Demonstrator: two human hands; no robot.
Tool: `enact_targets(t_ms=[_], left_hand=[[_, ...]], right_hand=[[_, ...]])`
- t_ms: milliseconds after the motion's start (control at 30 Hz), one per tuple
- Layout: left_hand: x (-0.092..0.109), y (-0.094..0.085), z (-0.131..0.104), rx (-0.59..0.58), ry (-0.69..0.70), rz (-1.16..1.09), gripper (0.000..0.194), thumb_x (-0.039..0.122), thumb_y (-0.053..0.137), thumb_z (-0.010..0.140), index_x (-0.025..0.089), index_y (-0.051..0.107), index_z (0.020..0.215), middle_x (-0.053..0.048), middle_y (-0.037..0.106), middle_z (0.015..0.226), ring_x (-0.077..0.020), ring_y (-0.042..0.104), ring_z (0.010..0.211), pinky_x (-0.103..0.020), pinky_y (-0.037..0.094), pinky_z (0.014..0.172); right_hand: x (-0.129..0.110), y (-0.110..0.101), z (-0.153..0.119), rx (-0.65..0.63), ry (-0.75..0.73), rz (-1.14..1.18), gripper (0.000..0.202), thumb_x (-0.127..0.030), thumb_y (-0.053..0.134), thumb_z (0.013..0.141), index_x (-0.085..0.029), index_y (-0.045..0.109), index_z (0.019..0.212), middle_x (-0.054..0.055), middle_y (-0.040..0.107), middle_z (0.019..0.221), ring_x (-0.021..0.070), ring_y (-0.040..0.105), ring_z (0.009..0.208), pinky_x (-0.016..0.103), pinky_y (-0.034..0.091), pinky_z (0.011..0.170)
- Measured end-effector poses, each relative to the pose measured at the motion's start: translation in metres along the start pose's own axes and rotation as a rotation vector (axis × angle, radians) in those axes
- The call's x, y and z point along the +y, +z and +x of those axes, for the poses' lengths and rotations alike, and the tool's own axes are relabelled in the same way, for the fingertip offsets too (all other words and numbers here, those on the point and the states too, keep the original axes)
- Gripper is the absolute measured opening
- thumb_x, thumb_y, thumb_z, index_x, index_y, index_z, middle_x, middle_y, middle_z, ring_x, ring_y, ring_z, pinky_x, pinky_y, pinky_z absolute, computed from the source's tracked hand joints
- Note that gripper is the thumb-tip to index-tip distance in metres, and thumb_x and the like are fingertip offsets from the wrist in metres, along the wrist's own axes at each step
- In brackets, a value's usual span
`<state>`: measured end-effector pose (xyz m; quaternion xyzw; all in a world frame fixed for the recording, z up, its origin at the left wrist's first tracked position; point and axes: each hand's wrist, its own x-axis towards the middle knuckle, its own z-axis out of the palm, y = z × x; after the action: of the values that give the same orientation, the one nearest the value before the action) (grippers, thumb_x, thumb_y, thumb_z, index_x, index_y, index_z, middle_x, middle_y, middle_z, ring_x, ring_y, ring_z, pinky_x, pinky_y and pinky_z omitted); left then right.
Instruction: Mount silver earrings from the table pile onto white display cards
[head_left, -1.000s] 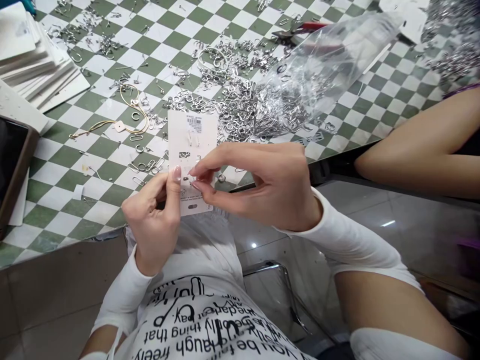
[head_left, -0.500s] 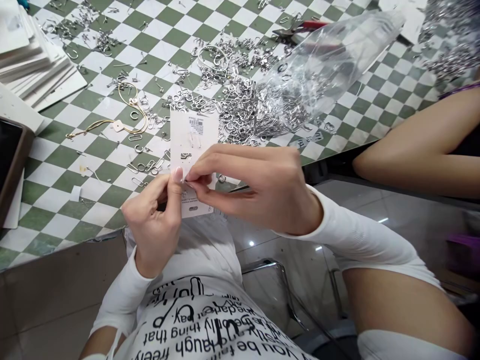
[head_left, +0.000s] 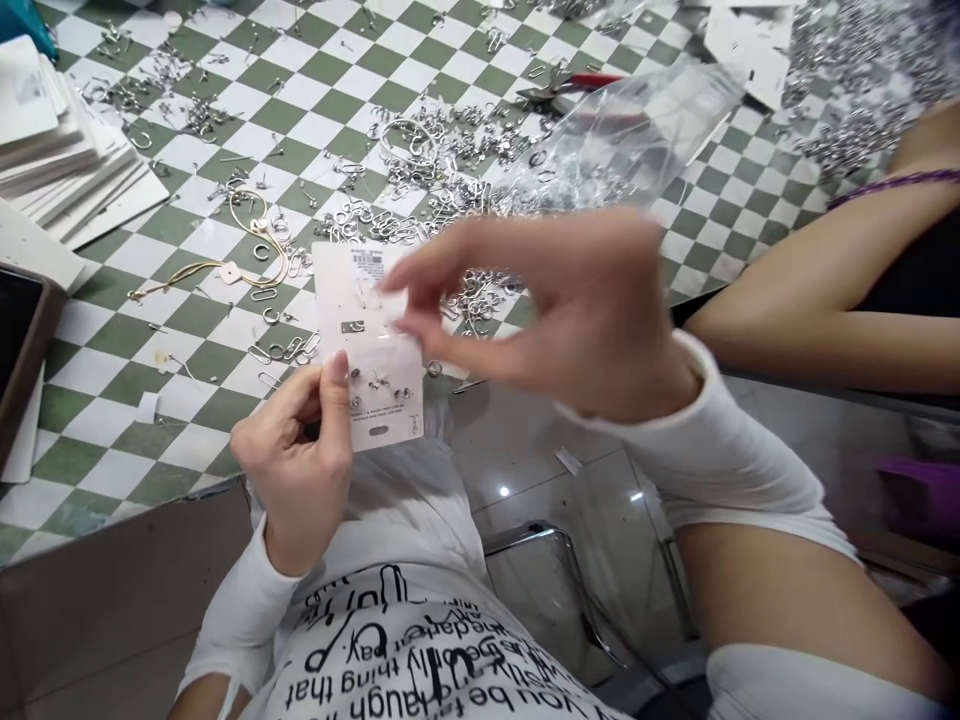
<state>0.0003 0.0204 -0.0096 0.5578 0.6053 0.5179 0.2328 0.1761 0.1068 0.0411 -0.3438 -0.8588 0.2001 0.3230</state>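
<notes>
Left hand pinches white card; right hand blurred by card, fingertips parted; metal bits litter checkered surface.

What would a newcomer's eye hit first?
Probably the right hand, blurred right of centre, close to the white card the left hand holds by one edge. Then the silvery metal pieces strewn over the checkered table beyond, and red-handled pliers farther back, beside a clear plastic bag.
</notes>
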Motion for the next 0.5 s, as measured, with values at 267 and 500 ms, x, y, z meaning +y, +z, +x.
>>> enact_targets(t_ms=[267,500], left_hand=[[-0.006,-0.019,0.015,0.308,0.017,0.121,0.019,0.021,0.075,0.088,0.02,0.069,0.07,0.005,0.033,0.051,-0.0062,0.025,0.047,-0.03,0.015,0.045],[-0.01,-0.03,0.026,0.393,-0.065,0.142,0.025,0.029,0.079,0.083,0.02,0.066,0.064,0.004,0.026,0.051,-0.0082,0.025,0.048,-0.032,0.014,0.05]], right_hand=[[0.101,-0.018,0.036,-0.002,0.313,-0.086,0.006,-0.016,0.085,0.077,-0.018,0.079,0.077,-0.002,0.078,0.076,0.0043,0.066,0.059,0.009,0.053,0.05],[0.1,-0.005,0.047,-0.041,0.45,-0.089,0.002,-0.017,0.081,0.075,-0.017,0.08,0.076,-0.003,0.076,0.07,-0.0003,0.054,0.049,0.011,0.039,0.043]])
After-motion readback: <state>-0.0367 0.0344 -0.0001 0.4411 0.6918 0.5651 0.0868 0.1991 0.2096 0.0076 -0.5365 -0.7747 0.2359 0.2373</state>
